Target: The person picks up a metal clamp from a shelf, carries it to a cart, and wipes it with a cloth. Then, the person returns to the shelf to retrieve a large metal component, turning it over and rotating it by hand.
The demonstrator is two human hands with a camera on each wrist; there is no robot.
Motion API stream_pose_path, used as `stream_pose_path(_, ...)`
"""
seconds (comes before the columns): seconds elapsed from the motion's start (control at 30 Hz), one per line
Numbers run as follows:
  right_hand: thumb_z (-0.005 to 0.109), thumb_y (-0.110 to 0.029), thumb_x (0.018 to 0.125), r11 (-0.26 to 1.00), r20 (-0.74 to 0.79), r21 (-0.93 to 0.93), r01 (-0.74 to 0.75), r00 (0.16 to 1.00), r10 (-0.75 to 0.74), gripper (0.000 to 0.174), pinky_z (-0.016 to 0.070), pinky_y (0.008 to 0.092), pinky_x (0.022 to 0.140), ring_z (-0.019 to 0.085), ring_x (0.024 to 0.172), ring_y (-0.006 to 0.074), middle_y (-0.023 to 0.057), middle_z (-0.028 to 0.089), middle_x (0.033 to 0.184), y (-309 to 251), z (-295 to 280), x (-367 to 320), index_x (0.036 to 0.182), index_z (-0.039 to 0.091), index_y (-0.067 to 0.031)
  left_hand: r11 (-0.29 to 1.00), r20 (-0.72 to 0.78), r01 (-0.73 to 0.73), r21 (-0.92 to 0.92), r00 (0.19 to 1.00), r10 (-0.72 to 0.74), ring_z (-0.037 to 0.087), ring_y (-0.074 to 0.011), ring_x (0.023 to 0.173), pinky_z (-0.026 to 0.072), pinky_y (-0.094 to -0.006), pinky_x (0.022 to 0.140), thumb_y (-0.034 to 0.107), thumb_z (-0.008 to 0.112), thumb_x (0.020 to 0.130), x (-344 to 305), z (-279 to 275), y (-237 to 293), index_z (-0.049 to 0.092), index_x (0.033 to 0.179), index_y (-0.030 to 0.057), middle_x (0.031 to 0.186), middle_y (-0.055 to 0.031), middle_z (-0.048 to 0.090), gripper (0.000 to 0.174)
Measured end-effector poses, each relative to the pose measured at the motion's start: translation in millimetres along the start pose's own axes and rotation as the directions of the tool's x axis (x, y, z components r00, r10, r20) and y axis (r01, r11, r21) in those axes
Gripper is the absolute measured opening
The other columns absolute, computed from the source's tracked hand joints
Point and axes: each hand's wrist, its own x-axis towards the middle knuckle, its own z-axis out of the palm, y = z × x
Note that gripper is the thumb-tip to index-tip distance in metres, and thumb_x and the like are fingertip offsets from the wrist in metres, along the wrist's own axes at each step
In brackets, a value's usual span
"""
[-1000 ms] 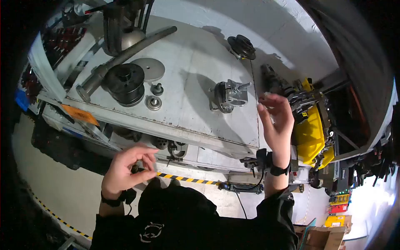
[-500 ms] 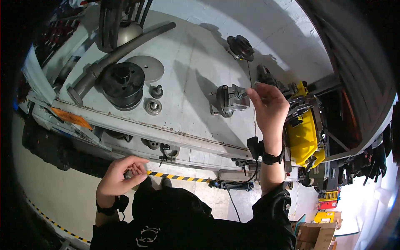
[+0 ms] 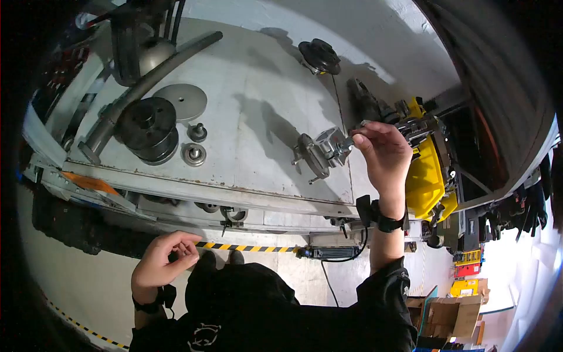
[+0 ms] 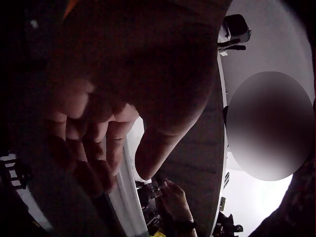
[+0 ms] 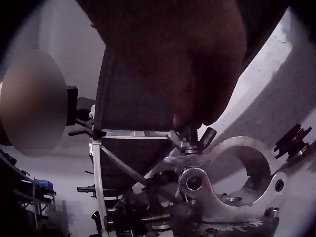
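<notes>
My right hand (image 3: 387,155) pinches the threaded bolt at the right end of a silver metal clamp (image 3: 331,144), over the right part of the bench. A round dark plate (image 3: 309,155) with protruding pins sits at the clamp's left side, and the whole piece is tilted. In the right wrist view the fingertips are on the threaded bolt (image 5: 191,134) beside a wing-shaped nut (image 5: 210,136); the clamp's open ring (image 5: 266,150) shows below. Low at the left, in front of the bench edge, my left hand (image 3: 164,258) hangs loosely curled, holding nothing.
On the bench (image 3: 258,158) stand a black spool-like cylinder (image 3: 149,132), a flat grey disc (image 3: 182,101), two small bearing-like parts (image 3: 193,154) and a long metal bar (image 3: 158,79). A black knobbed part (image 3: 319,56) lies at the back; a yellow bin (image 3: 425,182) is at the right.
My right hand has moved left from beside the clamp and taken hold of its bolt. The clamp has turned and tilted with the round plate. My left hand has lowered slightly, its fingers curling more.
</notes>
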Motion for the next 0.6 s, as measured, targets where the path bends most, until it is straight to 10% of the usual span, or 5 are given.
stream_pose_path(0.6, 0.070, 0.006, 0.083, 0.991, 0.150, 0.128, 0.038, 0.987, -0.058, 0.023, 0.0539, 0.0307, 0.086, 0.067, 0.093, 0.0200, 0.0109, 0.068, 0.096, 11, -35, -27, 0.102, 0.058, 0.0016, 0.999, 0.087, 0.042, 0.031, 0.995, -0.045, 0.062, -0.0094, 0.074, 0.0489, -0.0235, 0.066, 0.002, 0.068, 0.084, 19, 17, -5, 0.060, 0.116, -0.0009, 0.085, -0.0060, 0.066, 0.033)
